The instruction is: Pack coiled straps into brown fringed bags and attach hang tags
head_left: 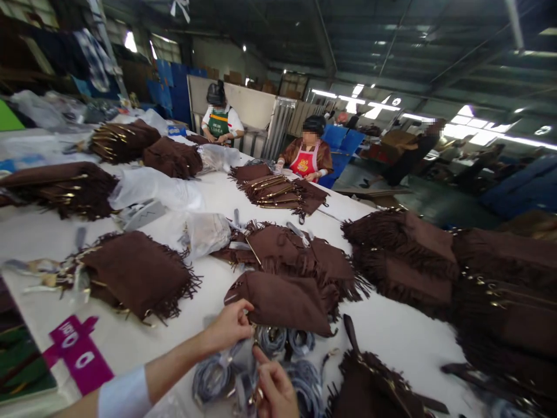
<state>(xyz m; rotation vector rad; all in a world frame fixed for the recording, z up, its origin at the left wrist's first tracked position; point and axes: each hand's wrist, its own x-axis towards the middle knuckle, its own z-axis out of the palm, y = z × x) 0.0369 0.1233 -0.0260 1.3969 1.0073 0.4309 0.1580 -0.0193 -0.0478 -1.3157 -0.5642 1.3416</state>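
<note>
My left hand [230, 326] is closed in a pinch at the front left edge of a dark brown bag [287, 302]; what its fingertips hold is too small to make out. Just below it, my right hand [275, 386] has its index finger pointing up toward the left fingertips. Its other fingers are curled around a gold-coloured metal clasp [257, 398]. Around and under the hands lie coiled straps in clear wrap [213, 377], several of them. To the right of the hands rests a fringed brown bag [369, 383] with a loop handle.
Stacks of fringed brown bags [404, 261] line the right side. Another bag [134, 270] lies at left, near a purple piece [78, 354] on the white table [209, 226]. Plastic bags [152, 188] lie farther back. Two co-workers [304, 157] work at the far side.
</note>
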